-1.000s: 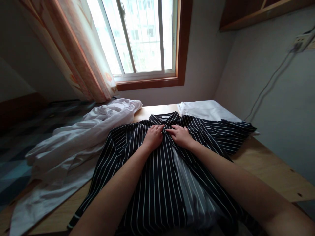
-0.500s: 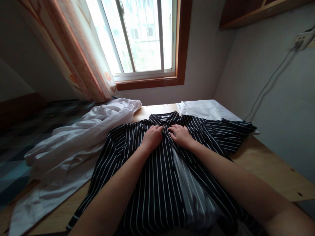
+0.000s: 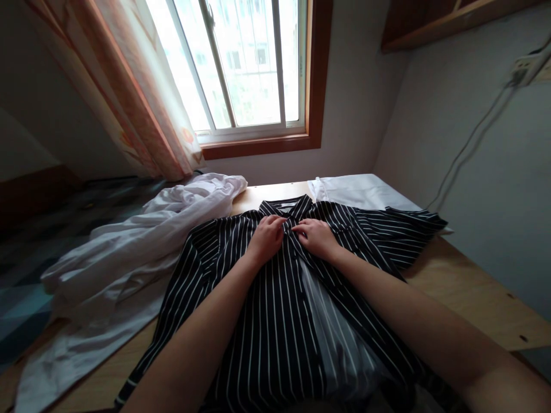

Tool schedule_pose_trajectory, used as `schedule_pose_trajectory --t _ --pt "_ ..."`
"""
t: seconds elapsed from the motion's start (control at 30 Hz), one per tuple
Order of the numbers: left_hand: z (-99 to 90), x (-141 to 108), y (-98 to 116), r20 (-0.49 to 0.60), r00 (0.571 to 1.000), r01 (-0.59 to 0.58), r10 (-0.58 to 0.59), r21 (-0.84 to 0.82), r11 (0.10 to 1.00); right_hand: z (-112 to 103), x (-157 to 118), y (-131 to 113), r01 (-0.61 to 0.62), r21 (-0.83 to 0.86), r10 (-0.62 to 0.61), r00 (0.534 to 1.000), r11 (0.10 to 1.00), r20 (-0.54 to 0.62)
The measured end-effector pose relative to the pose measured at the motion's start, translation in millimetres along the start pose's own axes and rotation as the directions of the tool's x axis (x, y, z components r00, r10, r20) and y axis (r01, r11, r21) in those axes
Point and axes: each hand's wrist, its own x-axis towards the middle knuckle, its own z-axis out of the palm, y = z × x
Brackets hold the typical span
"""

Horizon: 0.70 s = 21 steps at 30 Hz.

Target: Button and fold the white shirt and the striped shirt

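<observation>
A black shirt with white stripes lies front up on the wooden table, its collar pointing toward the window. Just below the collar, my left hand has its fingers closed on the left side of the front opening. My right hand pinches the opposite edge of the placket, a small gap from the left fingertips. Any button between them is too small to make out. Lower down the front hangs apart, showing the paler inner side of the cloth.
A crumpled white garment spreads over the table's left side. Folded white cloth lies at the back right, partly under the striped sleeve. The wooden table ends at a right edge near the wall. A cable hangs from a socket.
The fingers of both hands have shifted slightly at the placket, with the right fingertips a little closer to the left. The shirt lies as before.
</observation>
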Motion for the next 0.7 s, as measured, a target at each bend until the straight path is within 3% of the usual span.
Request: schedule_pose_trajectory --t 0.17,0.37,0.53,0.7 --pt "17.0 -2 -8 0.162 0.987 0.006 -0.007 0.003 1.0 -27 9 8 -0.009 -0.028 0.011 0.999 1.0 0.05" --pt "11.0 -3 -7 0.179 0.984 0.02 -0.021 0.006 1.0 -74 36 59 -0.218 -0.091 0.218 0.976 0.972 -0.008" --pt "5.8 -4 0 0.263 0.964 0.032 -0.048 0.066 0.997 -80 38 101 -0.33 -0.315 0.352 0.936 0.89 0.015" --pt "3.2 -4 2 0.357 0.932 0.042 -0.066 0.073 0.996 -78 28 125 -0.21 -0.437 0.308 0.937 0.875 0.167"
